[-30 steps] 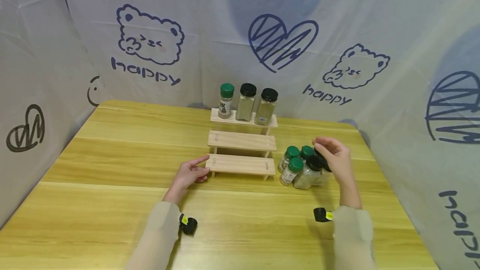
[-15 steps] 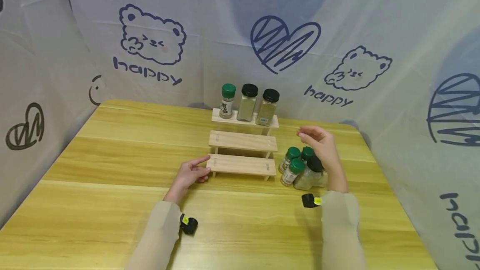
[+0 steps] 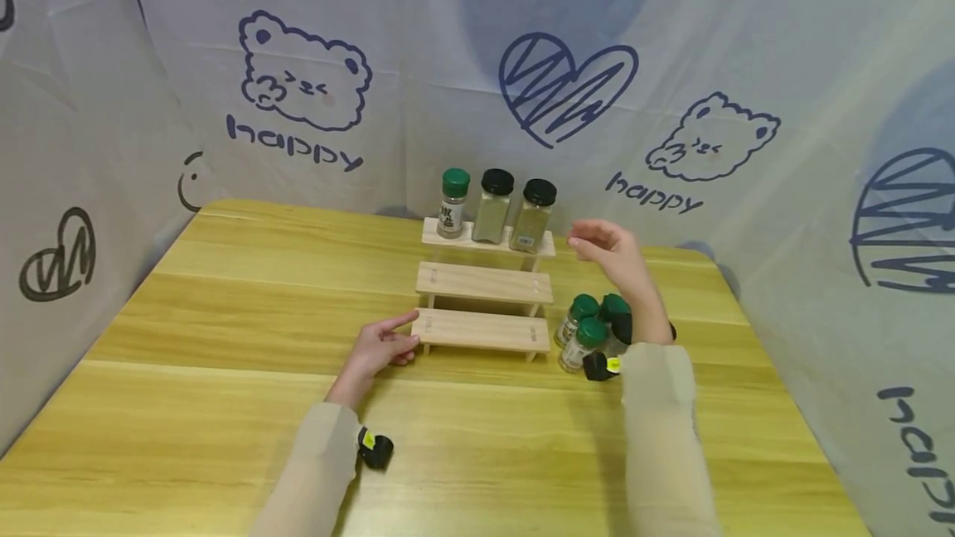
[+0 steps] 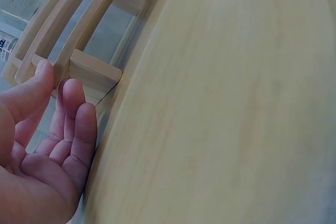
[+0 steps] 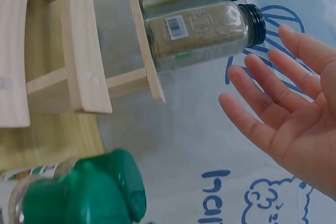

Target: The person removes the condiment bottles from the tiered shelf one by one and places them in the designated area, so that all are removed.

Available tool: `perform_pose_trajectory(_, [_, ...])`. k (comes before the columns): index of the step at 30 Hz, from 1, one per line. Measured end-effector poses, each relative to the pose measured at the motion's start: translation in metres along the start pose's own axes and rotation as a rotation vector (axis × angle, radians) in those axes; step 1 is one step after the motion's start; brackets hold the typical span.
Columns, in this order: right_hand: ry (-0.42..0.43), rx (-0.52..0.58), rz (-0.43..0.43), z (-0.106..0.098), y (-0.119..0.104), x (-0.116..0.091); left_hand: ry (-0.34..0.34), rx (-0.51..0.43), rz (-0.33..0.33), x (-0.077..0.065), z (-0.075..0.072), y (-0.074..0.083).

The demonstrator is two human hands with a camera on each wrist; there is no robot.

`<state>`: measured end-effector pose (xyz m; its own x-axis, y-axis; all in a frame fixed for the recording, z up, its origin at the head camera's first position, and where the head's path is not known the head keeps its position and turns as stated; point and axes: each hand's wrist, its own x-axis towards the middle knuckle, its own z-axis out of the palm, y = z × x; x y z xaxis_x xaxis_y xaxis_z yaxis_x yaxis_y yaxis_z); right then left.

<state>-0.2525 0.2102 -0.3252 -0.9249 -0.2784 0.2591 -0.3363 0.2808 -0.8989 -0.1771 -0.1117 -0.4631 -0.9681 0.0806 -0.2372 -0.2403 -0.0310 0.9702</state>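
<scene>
So, our left hand pinches the left end of the bottom step of the three-tier wooden rack; we'd want that grip light but firm, so nothing skids on the table. The rightmost black-lidded jar up top is best approached from its right, high over the green-capped shakers. Right hand hangs near that jar, empty, fingers relaxed, not touching. Head view shows us its back; only right wrist shows the bare palm.

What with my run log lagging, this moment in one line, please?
left hand: touches rack | right hand: empty, near top shelf | top shelf: three jars | table: more jars
</scene>
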Motion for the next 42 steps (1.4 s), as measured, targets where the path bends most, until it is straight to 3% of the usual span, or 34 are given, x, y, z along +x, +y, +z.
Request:
perform_pose_trajectory(15, [0.043,-0.042,0.022,0.006,-0.008,0.03,0.0,-0.001,0.011,-0.002,0.001,-0.001])
perform_pose_trajectory(22, [0.031,0.022,0.031,0.013,-0.011,0.04,0.0,0.01,0.012,-0.002,0.0,-0.001])
perform_pose_trajectory(42, [0.1,0.036,0.083,0.035,0.005,0.055,-0.003,0.007,0.021,-0.001,-0.001,-0.001])
